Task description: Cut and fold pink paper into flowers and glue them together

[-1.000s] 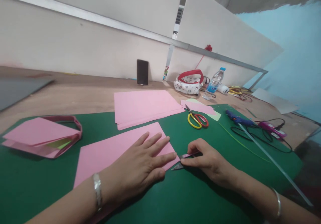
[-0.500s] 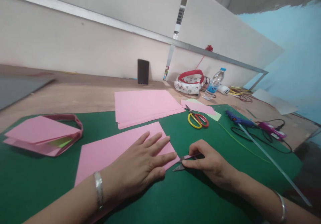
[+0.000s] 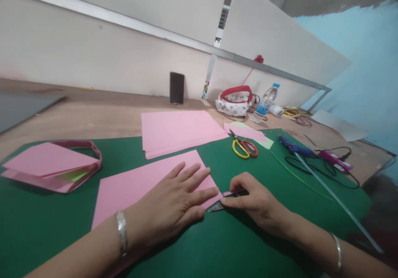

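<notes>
— Since 0.5 s ago, what has moved is the right hand [image 3: 258, 199] and the cutter [image 3: 217, 206] it holds: both have slipped slightly left, while the pink sheet [image 3: 130, 191] stays about where it was.

— And where is that sheet?

— At lower centre, lying on the green mat [image 3: 267, 249], its right corner beside the cutter.

— What kind of cutter?

— It has a dark pointed blade; the hand hides the rest, so I cannot tell its exact type. The blade tip points left, near the sheet's lower edge.

— How do the fingers stand?

— Right thumb and index finger are clamped on the cutter. The left hand [image 3: 177, 203] lies palm down across the sheet, fingers spread apart.

— What lies around them?

— Just above the sheet, a stack of pink paper [image 3: 183, 130]; right of that, scissors [image 3: 243, 143] with 1 yellow and 1 red handle. At the left, a folded pink piece [image 3: 52, 159] sits on the mat with green inside.

— Farther out?

— A blue glue gun [image 3: 295, 147] at right on the mat. Toward upper right, a water bottle [image 3: 265, 106] stands beside a white pouch [image 3: 231, 108] with red trim; near upper centre, a dark phone [image 3: 177, 88] stands in front of the pale board [image 3: 139, 62].
</notes>
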Motion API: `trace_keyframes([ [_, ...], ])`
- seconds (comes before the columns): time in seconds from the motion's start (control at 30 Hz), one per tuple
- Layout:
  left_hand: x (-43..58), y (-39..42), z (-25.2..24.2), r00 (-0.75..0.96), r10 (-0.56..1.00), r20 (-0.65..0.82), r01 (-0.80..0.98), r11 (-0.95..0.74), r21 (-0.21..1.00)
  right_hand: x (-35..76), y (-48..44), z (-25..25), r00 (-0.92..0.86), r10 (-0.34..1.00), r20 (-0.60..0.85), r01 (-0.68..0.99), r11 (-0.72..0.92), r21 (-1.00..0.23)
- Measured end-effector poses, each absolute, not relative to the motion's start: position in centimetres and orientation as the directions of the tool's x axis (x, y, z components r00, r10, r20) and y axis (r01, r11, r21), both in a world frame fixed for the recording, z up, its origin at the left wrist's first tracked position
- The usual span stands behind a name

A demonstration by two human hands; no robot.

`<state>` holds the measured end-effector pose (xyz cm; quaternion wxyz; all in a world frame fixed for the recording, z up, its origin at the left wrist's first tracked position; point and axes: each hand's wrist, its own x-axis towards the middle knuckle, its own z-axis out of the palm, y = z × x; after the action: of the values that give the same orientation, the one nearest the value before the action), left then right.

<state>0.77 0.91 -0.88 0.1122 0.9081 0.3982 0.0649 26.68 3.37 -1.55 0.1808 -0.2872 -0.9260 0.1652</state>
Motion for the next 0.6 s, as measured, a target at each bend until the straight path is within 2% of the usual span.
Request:
trace_keyframes([
  [0.23, 0.8, 1.0, -1.0, 0.674, 0.738, 0.035, 0.709, -0.659, 0.251, 27.2, 3.0, -1.7, -0.678, 0.728, 0.101, 0.578, 0.614, -0.538],
  [0.6, 0.7, 1.0, -1.4, 0.678, 0.733, 0.054, 0.706, -0.671, 0.228, 26.0, 2.6, -0.6, -0.598, 0.8, 0.053, 0.599, 0.49, -0.633],
])
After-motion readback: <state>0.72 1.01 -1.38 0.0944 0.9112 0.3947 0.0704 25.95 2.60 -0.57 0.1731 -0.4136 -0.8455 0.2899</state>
